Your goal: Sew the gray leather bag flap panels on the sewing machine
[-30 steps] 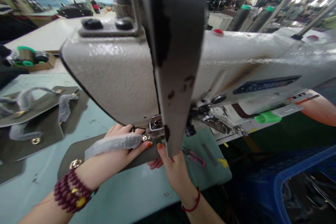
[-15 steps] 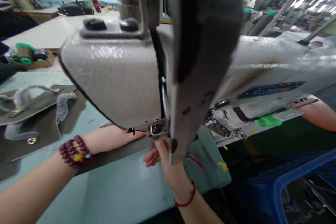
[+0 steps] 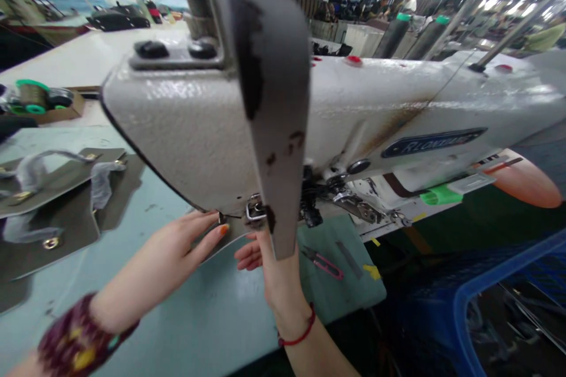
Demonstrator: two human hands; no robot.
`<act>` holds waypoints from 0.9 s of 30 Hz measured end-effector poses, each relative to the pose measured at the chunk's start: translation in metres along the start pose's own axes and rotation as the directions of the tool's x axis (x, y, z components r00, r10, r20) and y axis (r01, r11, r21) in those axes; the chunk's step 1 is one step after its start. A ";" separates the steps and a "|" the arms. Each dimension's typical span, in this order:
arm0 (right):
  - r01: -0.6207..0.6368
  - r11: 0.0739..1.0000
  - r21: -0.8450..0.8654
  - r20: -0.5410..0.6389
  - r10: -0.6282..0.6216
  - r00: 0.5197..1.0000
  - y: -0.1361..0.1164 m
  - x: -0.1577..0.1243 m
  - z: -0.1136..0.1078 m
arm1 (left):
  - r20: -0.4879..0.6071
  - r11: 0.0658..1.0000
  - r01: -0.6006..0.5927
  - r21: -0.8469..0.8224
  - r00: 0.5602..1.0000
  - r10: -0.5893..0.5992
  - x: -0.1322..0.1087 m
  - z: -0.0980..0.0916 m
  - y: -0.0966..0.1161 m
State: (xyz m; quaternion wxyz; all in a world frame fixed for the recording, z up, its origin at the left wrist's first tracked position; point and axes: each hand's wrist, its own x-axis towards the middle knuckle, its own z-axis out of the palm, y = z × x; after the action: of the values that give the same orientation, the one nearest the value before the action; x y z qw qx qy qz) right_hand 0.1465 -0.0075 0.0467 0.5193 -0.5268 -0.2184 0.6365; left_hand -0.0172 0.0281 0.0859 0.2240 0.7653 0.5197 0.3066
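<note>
Grey-brown panel [image 3: 234, 232], one, lies flat on the counter [image 3: 221, 318], its far part hidden under the machine head. Nearest: left hand [image 3: 177, 247], beaded bracelet [image 3: 79, 336] at the wrist, thumb and fingers apart, laid on the panel, some fingertips out of sight. Right hand [image 3: 278, 274], red cord bracelet [image 3: 303, 333], at the panel's right end, lower fingers loosely curled; thumb hidden behind the grey guard [image 3: 278, 129], so cannot tell if it grips. Work on this panel looks under way; sewing spot hidden, so done versus left is unclear. One blue crate [image 3: 462, 306] lower right, contents hard to make out. Beyond the right hand: one pink-handled thread snips [image 3: 327, 265], one grey strip [image 3: 349, 256]. One sewing machine [image 3: 177, 135]. Left: at least two overlapping panels [image 3: 73, 221], at least three plastic-wrapped handles [image 3: 101, 185], seemingly already attached. Farther: two green-topped thread cones [image 3: 391, 41], then blurred co-workers [image 3: 409, 0], not countable.
</note>
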 end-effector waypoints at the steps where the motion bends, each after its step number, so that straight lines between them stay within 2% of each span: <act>1: 0.003 1.000 0.002 0.007 -0.003 1.000 0.000 0.000 -0.001 | -0.022 0.999 0.035 -0.008 0.999 -0.035 -0.021 0.006 0.003; 3: 0.021 1.000 -0.006 0.020 -0.020 1.000 0.000 -0.001 -0.002 | -0.059 0.976 0.139 -0.169 0.987 -0.151 -0.057 0.025 0.010; 4: 0.033 0.999 -0.013 0.026 -0.032 0.999 0.000 -0.002 -0.003 | -0.005 0.921 0.214 -0.324 0.974 -0.227 -0.069 0.038 0.013; 5: 0.046 0.999 -0.020 0.036 -0.046 0.998 -0.001 -0.003 -0.004 | 0.078 0.817 0.299 -0.494 0.951 -0.301 -0.075 0.051 0.017; 7: 0.072 0.997 -0.029 0.070 -0.070 0.995 -0.002 -0.005 -0.008 | 0.230 0.462 0.410 -0.786 0.888 -0.397 -0.070 0.076 0.024; 9: 0.095 0.994 -0.050 0.109 -0.089 0.990 -0.004 -0.008 -0.014 | 0.368 0.088 0.434 -0.896 0.840 -0.400 -0.049 0.092 0.027; 10: 0.106 0.992 -0.065 0.122 -0.098 0.988 -0.004 -0.011 -0.018 | 0.425 -0.033 0.448 -0.893 0.820 -0.384 -0.037 0.095 0.028; 11: 0.115 0.990 -0.082 0.128 -0.104 0.986 -0.004 -0.013 -0.021 | 0.462 -0.094 0.464 -0.881 0.798 -0.387 -0.026 0.097 0.028; 12: 0.119 0.988 -0.099 0.126 -0.106 0.986 -0.004 -0.016 -0.025 | 0.478 -0.107 0.480 -0.871 0.775 -0.414 -0.016 0.096 0.027; 14: 0.108 0.986 -0.125 0.111 -0.094 0.989 -0.003 -0.021 -0.030 | 0.446 -0.051 0.493 -0.868 0.733 -0.513 -0.006 0.091 0.024; 16: 0.085 0.986 -0.144 0.104 -0.070 0.992 0.000 -0.026 -0.034 | 0.392 0.019 0.495 -0.869 0.711 -0.584 -0.004 0.087 0.022; 18: 0.069 0.986 -0.155 0.112 -0.052 0.992 0.004 -0.030 -0.035 | 0.395 0.058 0.527 -0.848 0.701 -0.594 -0.007 0.085 0.021; 21: 0.063 0.985 -0.163 0.156 -0.038 0.987 0.008 -0.033 -0.034 | 0.386 0.109 0.552 -0.827 0.698 -0.603 -0.010 0.085 0.019; 27: 0.056 0.985 -0.164 0.161 -0.029 0.987 0.007 -0.036 -0.032 | 0.381 0.186 0.558 -0.809 0.738 -0.557 -0.005 0.087 0.010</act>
State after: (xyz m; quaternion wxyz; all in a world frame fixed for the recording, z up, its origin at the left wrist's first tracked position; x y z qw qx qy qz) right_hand 0.1685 -0.0506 0.0457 0.4677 -0.5119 -0.3228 0.6442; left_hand 0.0487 0.0173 0.0297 0.6857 0.2837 0.5161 0.4279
